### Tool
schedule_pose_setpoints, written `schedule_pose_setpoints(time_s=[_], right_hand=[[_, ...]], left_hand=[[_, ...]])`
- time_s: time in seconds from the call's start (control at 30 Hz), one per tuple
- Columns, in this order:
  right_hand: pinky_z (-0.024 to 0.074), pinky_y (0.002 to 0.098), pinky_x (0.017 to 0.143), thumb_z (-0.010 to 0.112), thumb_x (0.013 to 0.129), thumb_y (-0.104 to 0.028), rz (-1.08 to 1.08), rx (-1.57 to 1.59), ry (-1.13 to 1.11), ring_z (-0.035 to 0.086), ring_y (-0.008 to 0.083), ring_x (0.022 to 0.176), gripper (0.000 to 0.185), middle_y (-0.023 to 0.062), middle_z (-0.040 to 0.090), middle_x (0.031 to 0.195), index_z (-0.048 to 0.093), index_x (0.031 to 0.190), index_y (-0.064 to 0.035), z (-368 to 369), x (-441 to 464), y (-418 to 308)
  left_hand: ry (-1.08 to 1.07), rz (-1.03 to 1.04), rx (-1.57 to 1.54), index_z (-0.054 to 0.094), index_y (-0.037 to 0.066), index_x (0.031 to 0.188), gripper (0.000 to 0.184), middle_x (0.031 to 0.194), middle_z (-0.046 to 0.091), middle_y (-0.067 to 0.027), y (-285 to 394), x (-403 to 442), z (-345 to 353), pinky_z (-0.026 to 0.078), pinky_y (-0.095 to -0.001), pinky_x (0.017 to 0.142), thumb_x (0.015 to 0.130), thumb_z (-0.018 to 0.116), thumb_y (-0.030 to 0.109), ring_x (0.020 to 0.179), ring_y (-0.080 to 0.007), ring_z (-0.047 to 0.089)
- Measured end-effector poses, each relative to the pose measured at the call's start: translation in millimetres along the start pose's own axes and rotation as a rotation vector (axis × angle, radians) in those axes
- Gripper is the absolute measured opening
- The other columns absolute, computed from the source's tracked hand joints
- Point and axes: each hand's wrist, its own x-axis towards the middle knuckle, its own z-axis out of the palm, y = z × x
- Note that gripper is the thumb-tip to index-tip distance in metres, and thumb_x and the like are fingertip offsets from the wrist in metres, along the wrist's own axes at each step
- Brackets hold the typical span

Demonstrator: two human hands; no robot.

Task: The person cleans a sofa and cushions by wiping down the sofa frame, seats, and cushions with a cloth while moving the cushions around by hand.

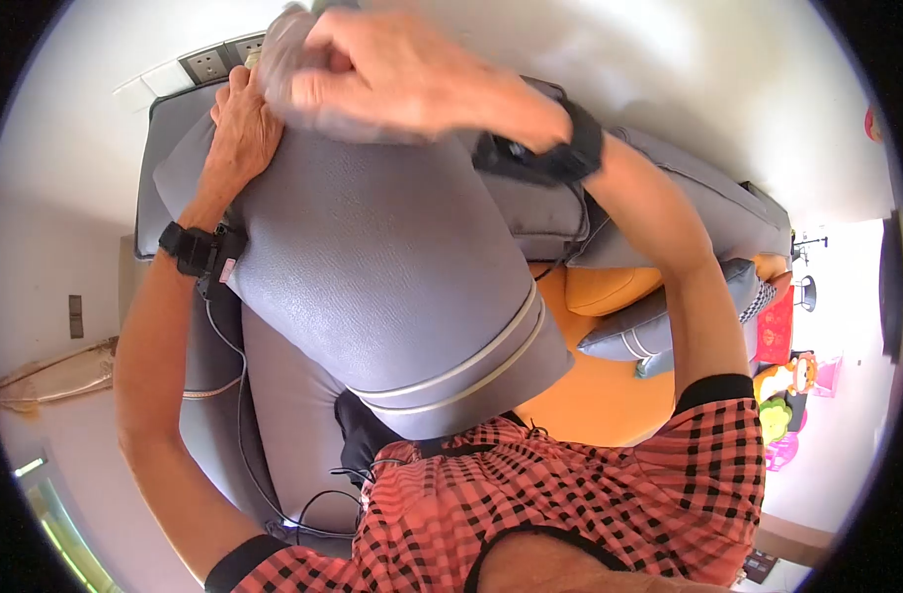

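Note:
A large grey cushion (372,247) with two pale piping lines near its lower end lies against the person's lap. My left hand (244,128) is at its upper left corner, fingers bent around the edge. At the top, my right hand (382,79) is closed on a greyish, blurred cloth-like item (288,59), which lies over the cushion's upper edge. The far edge of the cushion is partly hidden behind my right hand. Both wrists wear black straps.
The grey sofa (659,198) runs to the right, with an orange cushion (610,287) and a grey pillow (624,326) on it. Wall sockets (209,66) are at the upper left. A black cable (244,425) hangs down the left side.

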Motion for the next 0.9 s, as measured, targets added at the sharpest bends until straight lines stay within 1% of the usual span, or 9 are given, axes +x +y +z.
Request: schedule_pose_setpoints(time_s=[0.07,0.17,0.27,0.37,0.63,0.7,0.73,0.83,0.9], right_hand=[[0.0552,0.0367,0.064,0.061,0.089,-0.04,0.109,0.276,-0.232,0.069,0.0265,0.065,0.045,0.019,0.069,0.078,0.067,0.102,0.0025,-8,-22,-42],[0.0554,0.0356,0.066,0.06,0.089,-0.032,0.094,0.397,-0.179,0.069,0.0228,0.071,0.03,0.0138,0.071,0.08,0.07,0.101,-0.0055,6,-23,-42],[0.055,0.0371,0.07,0.058,0.089,-0.027,-0.001,0.297,0.282,0.068,0.0252,0.07,0.025,0.0104,0.07,0.078,0.07,0.101,-0.0093,12,-12,-10],[0.0535,0.0391,0.078,0.057,0.089,-0.026,-0.101,-0.11,0.34,0.067,0.0271,0.078,0.023,0.0109,0.069,0.085,0.071,0.105,-0.0152,6,10,29],[0.0455,0.0411,0.096,0.052,0.096,-0.028,-0.07,-0.154,-0.043,0.055,0.0337,0.112,0.03,0.0158,0.058,0.117,0.06,0.124,-0.018,35,30,99],[0.0446,0.041,0.097,0.05,0.098,-0.027,-0.033,-0.158,-0.044,0.054,0.0333,0.113,0.031,0.0156,0.055,0.119,0.056,0.126,-0.0178,36,20,96],[0.0435,0.0396,0.099,0.048,0.1,-0.026,-0.023,-0.179,-0.055,0.052,0.0321,0.115,0.031,0.0146,0.052,0.121,0.05,0.129,-0.0178,34,11,92],[0.0429,0.0404,0.099,0.048,0.1,-0.026,-0.028,-0.123,-0.029,0.052,0.032,0.115,0.031,0.0147,0.051,0.122,0.049,0.13,-0.0179,43,7,111],[0.043,0.0413,0.098,0.049,0.099,-0.029,-0.065,-0.067,-0.034,0.051,0.0327,0.112,0.033,0.0148,0.05,0.12,0.047,0.131,-0.0175,49,9,110]], left_hand=[[0.142,0.211,-0.056,0.055,0.015,0.125,0.051,0.123,0.051,-0.0155,-32,-10,14,0.038,-0.05,0.089,0.081,0.065,0.04,0.1,-0.0379,0.048],[-0.159,0.195,-0.038,0.059,0.016,0.121,0.046,0.125,0.053,-0.0136,-60,-2,19,0.039,-0.0513,0.09,0.081,0.066,0.038,0.105,-0.0382,0.047],[-0.236,0.201,-0.024,0.062,0.016,0.118,0.042,0.124,0.055,-0.0127,-51,5,11,0.039,-0.0516,0.092,0.082,0.066,0.036,0.11,-0.038,0.047],[-0.163,0.221,-0.056,0.062,0.015,0.118,0.04,0.122,0.057,-0.0137,-38,7,6,0.039,-0.0508,0.094,0.083,0.065,0.034,0.111,-0.0377,0.049],[0.132,0.314,-0.222,0.062,0.012,0.117,0.034,0.119,0.061,-0.0164,-12,-5,-18,0.038,-0.0488,0.1,0.086,0.061,0.027,0.114,-0.0368,0.053],[-0.069,0.238,-0.134,0.062,0.009,0.116,0.031,0.121,0.06,-0.0201,-14,1,-40,0.041,-0.0476,0.097,0.088,0.057,0.022,0.109,-0.0385,0.056],[-0.003,-0.035,-0.327,0.06,0.003,0.114,0.029,0.119,0.059,-0.0244,7,-8,-57,0.045,-0.0479,0.089,0.088,0.052,0.014,0.103,-0.0408,0.058],[0.105,-0.115,-0.067,0.058,-0.001,0.114,0.031,0.111,0.059,-0.026,36,-32,-98,0.047,-0.0484,0.083,0.087,0.052,0.014,0.094,-0.0447,0.059],[0.27,-0.105,-0.266,0.058,0.0,0.116,0.034,0.111,0.057,-0.026,75,-36,-110,0.044,-0.0501,0.087,0.086,0.054,0.016,0.099,-0.0447,0.056]])
